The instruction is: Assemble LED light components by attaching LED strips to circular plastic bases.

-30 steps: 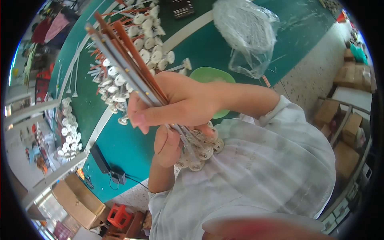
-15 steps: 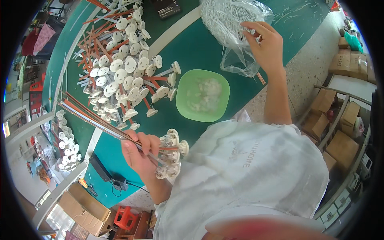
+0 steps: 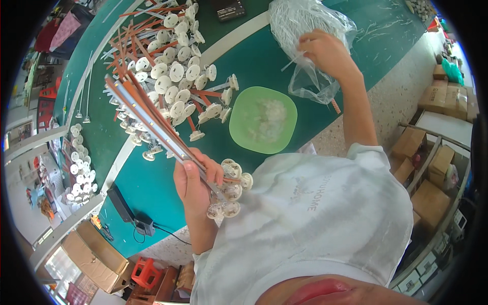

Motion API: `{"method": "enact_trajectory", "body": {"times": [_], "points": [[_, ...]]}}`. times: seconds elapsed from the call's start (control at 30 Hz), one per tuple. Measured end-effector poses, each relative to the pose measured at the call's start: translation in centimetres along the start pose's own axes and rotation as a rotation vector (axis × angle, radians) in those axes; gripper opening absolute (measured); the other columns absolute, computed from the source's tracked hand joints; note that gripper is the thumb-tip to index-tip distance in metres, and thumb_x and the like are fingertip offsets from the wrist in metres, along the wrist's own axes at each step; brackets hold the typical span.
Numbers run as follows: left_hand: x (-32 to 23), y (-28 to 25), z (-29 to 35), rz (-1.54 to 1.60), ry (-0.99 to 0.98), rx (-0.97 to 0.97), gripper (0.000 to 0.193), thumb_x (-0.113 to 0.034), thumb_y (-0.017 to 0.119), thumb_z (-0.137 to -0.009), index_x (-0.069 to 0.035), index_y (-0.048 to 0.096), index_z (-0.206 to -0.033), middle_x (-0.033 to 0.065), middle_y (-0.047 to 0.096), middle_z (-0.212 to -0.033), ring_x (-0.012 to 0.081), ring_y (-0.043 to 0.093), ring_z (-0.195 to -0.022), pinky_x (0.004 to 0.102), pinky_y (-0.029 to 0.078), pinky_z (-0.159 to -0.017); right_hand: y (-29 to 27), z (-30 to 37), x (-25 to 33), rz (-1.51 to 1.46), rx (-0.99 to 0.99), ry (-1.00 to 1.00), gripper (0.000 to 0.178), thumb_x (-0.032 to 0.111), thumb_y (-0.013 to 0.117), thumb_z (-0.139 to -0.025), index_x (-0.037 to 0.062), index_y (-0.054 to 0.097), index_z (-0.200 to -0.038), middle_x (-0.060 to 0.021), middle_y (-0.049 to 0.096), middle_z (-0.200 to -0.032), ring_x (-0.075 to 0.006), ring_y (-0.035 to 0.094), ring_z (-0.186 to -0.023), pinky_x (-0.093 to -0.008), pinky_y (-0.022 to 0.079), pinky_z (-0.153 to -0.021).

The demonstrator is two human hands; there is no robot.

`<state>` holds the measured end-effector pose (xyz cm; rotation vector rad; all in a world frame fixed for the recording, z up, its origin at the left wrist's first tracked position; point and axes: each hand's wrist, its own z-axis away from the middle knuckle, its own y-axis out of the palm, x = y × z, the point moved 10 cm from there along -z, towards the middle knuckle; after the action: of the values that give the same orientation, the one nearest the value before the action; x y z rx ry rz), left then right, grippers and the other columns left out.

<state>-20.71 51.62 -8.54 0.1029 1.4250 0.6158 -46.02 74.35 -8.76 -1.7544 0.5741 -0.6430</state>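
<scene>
My left hand (image 3: 197,179) is wrapped round a bundle of LED strips (image 3: 152,124), narrow grey and brown strips with small light dots. Round white discs (image 3: 232,191) at the strips' near ends stick out by my wrist, close to my shirt. Up at the far right, my right hand (image 3: 325,53) is closed at a clear plastic bag (image 3: 345,25) full of thin whitish strands. From its fingertips a thin clear strip (image 3: 291,62) juts out to the left; how far it runs under the fingers is hidden.
A heap of similar disc-ended strips (image 3: 175,71) covers the table's far left. A green bowl (image 3: 238,119) with small translucent bits stands mid-table. Black power adapters (image 3: 144,223) lie near the left edge, and more discs (image 3: 81,173) lie beyond. Cardboard boxes (image 3: 432,203) fill shelves at right.
My left hand has swung the bundle rightward and turned it steeper. My right hand's fingers have closed at the bag, and a thin clear strip now shows at them.
</scene>
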Motion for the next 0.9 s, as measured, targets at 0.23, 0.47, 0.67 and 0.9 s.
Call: {"method": "enact_trajectory", "body": {"times": [0.23, 0.47, 0.67, 0.9], "points": [[-0.4, 1.1, 0.3, -0.044, 0.003, 0.091, 0.034, -0.031, 0.039, -0.101, 0.001, 0.041, -0.112, 0.0086, 0.048, -0.064, 0.0140, 0.045, -0.055, 0.0288, 0.042, -0.053, -2.9, 2.0, 0.4, -0.145, -0.096, 0.124, 0.012, 0.007, 0.065, -0.076, 0.0044, 0.069, -0.087, -0.0106, 0.067, -0.084, -0.0288, 0.063, -0.081, -0.0359, 0.051, -0.074], [-0.9, 4.8, 0.1, -0.160, 0.063, 0.267, 0.055, -0.027, 0.035, -0.101, 0.003, 0.015, -0.142, 0.0077, 0.051, -0.065, 0.0108, 0.047, -0.054, 0.0255, 0.042, -0.051, -9.0, 1.0, 11.6, -0.543, -0.335, -0.037, 0.015, 0.004, 0.064, -0.073, 0.0039, 0.064, -0.088, -0.0109, 0.064, -0.075, -0.0291, 0.062, -0.066, -0.0367, 0.050, -0.058], [-1.3, 5.5, -0.1, -0.094, 0.020, 0.269, 0.042, -0.026, 0.036, -0.101, 0.004, 0.029, -0.130, 0.0086, 0.052, -0.068, 0.0130, 0.049, -0.055, 0.0263, 0.045, -0.052, -7.2, -0.3, 21.3, -0.681, -0.098, -0.476, 0.020, 0.002, 0.062, -0.072, 0.0056, 0.062, -0.092, -0.0076, 0.057, -0.072, -0.0266, 0.061, -0.067, -0.0370, 0.049, -0.057], [-0.2, 3.1, -0.2, -0.286, 0.020, 0.058, 0.026, -0.020, 0.033, -0.102, 0.001, 0.048, -0.108, 0.0047, 0.052, -0.068, 0.0114, 0.051, -0.059, 0.0236, 0.041, -0.052, -9.3, 0.8, 21.7, -0.981, -0.220, -0.435, 0.016, 0.009, 0.062, -0.083, 0.0036, 0.059, -0.098, -0.0061, 0.057, -0.065, -0.0240, 0.061, -0.061, -0.0324, 0.049, -0.053]]}}
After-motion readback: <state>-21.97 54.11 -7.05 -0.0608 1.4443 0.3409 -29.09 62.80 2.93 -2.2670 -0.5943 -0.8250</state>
